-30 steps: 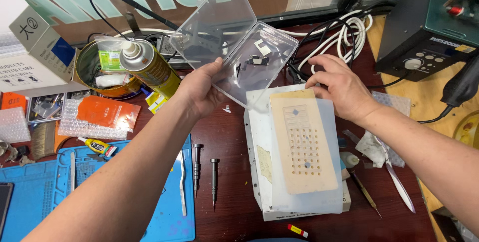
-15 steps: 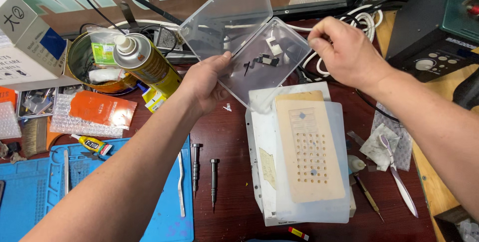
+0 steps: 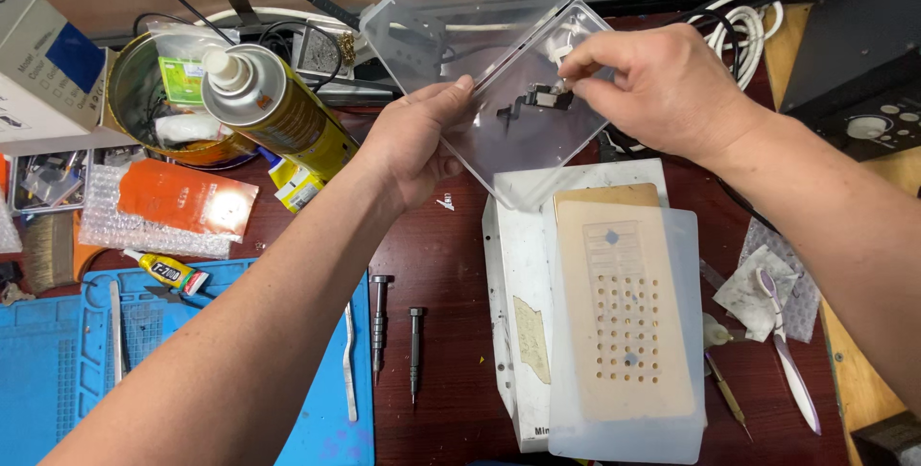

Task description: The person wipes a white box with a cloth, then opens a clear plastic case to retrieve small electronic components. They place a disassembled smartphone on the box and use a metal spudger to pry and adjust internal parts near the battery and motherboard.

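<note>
Head view, looking down at a cluttered dark red workbench [image 3: 451,264]. Left hand [image 3: 413,144] grips the near-left edge of a clear plastic box [image 3: 532,135], thumb on top, fingers under, holding it up above the bench and tilted. Box lid [image 3: 470,5] is hinged open, standing back toward the far side. Right hand [image 3: 662,87] reaches into the box from the right, thumb and forefinger pinched on a small dark part [image 3: 542,96] lying in the tray; a small white piece [image 3: 559,47] sits just beyond the fingertips.

Below the box, on the bench: a white flat case [image 3: 513,284] with a tan plate with rows of holes [image 3: 619,308] on top, under a clear sheet. Left of the left wrist: a yellow spray can [image 3: 273,106] lying tilted against a round metal tin [image 3: 144,106]. Orange packet [image 3: 187,197] on bubble wrap near it, small glue tube [image 3: 168,272] just below. Blue work mat [image 3: 58,370] at lower left, partly under the left forearm. Two screwdrivers [image 3: 398,336] lie side by side between mat and white case. White cable bundle [image 3: 743,15] at upper right, tweezers [image 3: 787,360] at far right on a crumpled wipe.
</note>
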